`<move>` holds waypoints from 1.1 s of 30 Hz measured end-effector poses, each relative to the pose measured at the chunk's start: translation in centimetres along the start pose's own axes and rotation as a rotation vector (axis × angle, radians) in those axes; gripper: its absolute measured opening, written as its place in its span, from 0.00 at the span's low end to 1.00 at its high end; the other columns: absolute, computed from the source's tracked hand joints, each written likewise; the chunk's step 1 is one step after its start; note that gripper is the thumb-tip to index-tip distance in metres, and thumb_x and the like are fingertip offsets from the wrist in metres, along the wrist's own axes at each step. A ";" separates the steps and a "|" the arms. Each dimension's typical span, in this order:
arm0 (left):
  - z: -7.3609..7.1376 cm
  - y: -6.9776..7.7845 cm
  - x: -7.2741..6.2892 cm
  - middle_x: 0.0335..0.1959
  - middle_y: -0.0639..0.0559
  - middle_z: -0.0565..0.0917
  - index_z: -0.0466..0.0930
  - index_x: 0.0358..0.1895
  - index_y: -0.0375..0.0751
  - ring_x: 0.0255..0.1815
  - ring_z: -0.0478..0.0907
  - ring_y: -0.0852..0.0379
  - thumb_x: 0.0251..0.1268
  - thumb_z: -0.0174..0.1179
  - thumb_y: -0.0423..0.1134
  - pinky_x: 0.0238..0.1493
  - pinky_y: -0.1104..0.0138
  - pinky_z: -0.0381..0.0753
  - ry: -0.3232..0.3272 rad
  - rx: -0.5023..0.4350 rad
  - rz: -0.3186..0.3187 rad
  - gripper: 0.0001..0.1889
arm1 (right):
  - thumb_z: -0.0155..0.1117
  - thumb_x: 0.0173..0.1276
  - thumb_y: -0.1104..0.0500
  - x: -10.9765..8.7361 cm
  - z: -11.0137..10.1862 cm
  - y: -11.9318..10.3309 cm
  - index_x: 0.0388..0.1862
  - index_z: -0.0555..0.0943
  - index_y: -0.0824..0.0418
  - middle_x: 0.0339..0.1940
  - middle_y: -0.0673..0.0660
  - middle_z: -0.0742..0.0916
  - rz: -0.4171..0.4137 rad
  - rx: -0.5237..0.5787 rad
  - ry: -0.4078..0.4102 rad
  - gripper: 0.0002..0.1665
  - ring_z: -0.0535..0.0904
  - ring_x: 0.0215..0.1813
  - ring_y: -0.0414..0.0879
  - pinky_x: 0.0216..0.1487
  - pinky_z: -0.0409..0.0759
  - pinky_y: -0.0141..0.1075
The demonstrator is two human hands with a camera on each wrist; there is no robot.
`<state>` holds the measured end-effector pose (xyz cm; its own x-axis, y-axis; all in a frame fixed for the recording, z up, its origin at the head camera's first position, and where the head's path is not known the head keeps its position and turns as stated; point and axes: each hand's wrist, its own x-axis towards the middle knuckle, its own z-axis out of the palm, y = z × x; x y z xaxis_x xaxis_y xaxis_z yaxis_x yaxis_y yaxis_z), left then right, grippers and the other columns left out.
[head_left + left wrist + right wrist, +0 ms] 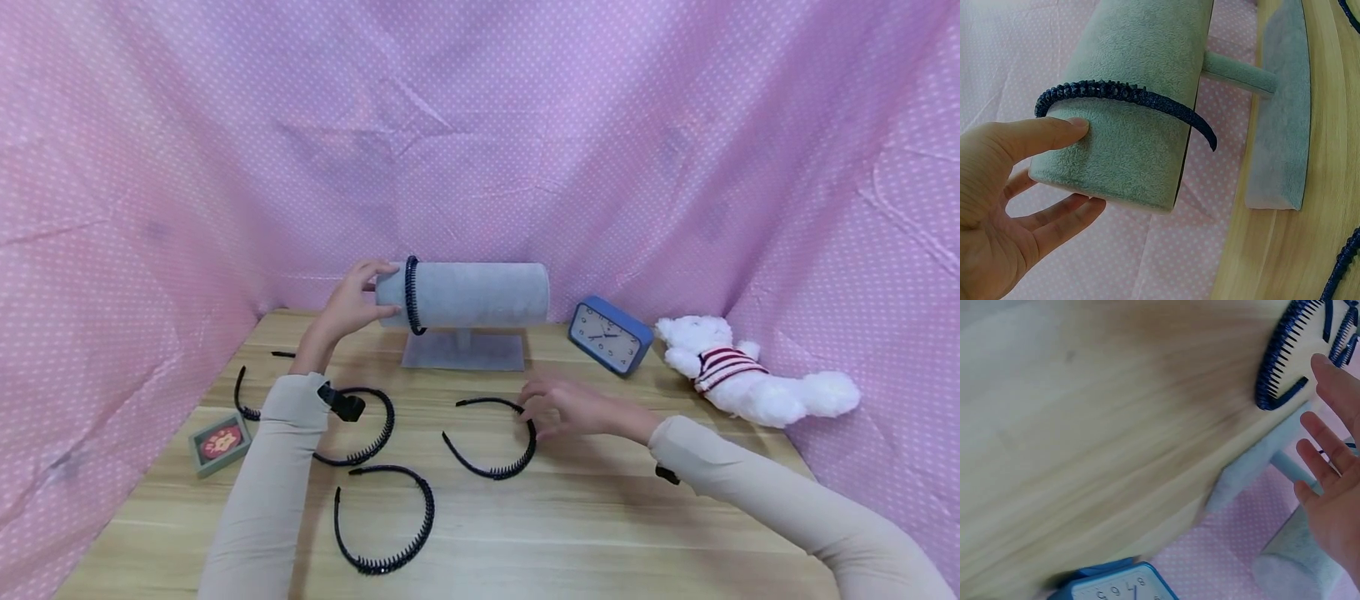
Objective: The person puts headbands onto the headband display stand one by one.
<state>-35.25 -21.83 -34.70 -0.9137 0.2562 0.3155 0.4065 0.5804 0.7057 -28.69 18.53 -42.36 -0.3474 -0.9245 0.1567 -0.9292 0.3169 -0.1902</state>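
Observation:
A grey plush roll (487, 293) lies level on a T-shaped headband stand. Round its left part sits a dark headband (411, 293) with comb teeth. My left hand (351, 302) grips the roll's left end; in the left wrist view the thumb presses the plush just below the headband, and the other fingers reach round the end. Over the table, my right hand (567, 407) has its fingers spread and loosely bent at the right side of another dark headband (501, 474). Nothing is in its grasp in the right wrist view.
One headband (384, 569) lies nearer the front, another (391, 425) beside the left forearm, and one more (241, 400) farther left. A small framed picture (220, 444) is at the left edge. Right of the stand are a blue clock (609, 337) and a white plush bear (757, 393).

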 end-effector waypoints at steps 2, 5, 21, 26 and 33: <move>0.0 0.0 0.1 0.73 0.36 0.66 0.70 0.71 0.34 0.72 0.66 0.35 0.62 0.70 0.29 0.73 0.42 0.71 -0.001 -0.004 0.005 0.33 | 0.80 0.57 0.59 -0.2 0.3 0.1 0.51 0.89 0.59 0.54 0.60 0.87 -0.008 0.011 -0.003 0.21 0.80 0.60 0.56 0.64 0.81 0.49; -0.1 0.0 0.1 0.73 0.35 0.66 0.70 0.71 0.33 0.72 0.65 0.35 0.62 0.70 0.28 0.74 0.42 0.70 -0.004 -0.012 0.011 0.33 | 0.79 0.59 0.60 -0.4 0.7 0.0 0.50 0.89 0.59 0.53 0.59 0.87 -0.006 0.026 -0.023 0.19 0.81 0.59 0.54 0.64 0.81 0.47; 0.1 -0.1 0.1 0.73 0.37 0.66 0.70 0.71 0.36 0.72 0.66 0.36 0.61 0.71 0.29 0.72 0.44 0.73 -0.003 -0.016 -0.005 0.34 | 0.77 0.61 0.63 -0.6 1.9 0.3 0.48 0.90 0.54 0.52 0.55 0.87 0.077 0.034 -0.086 0.15 0.80 0.61 0.51 0.65 0.82 0.45; 0.0 0.0 0.0 0.73 0.38 0.66 0.70 0.72 0.37 0.71 0.67 0.35 0.61 0.71 0.30 0.72 0.44 0.73 -0.007 -0.012 -0.018 0.34 | 0.76 0.62 0.61 -0.5 1.9 0.4 0.44 0.91 0.53 0.50 0.52 0.87 0.100 0.037 -0.090 0.11 0.80 0.58 0.48 0.63 0.82 0.43; 0.0 0.0 0.0 0.74 0.37 0.66 0.70 0.72 0.36 0.71 0.67 0.35 0.62 0.70 0.30 0.72 0.43 0.73 -0.008 -0.009 -0.014 0.34 | 0.77 0.62 0.61 -0.4 1.9 0.5 0.41 0.91 0.53 0.48 0.52 0.88 0.096 0.033 -0.086 0.09 0.80 0.59 0.50 0.64 0.81 0.45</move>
<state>-35.27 -21.79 -34.70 -0.9194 0.2543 0.3000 0.3932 0.5767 0.7161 -28.76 18.70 -44.40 -0.4213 -0.9054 0.0531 -0.8870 0.3991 -0.2325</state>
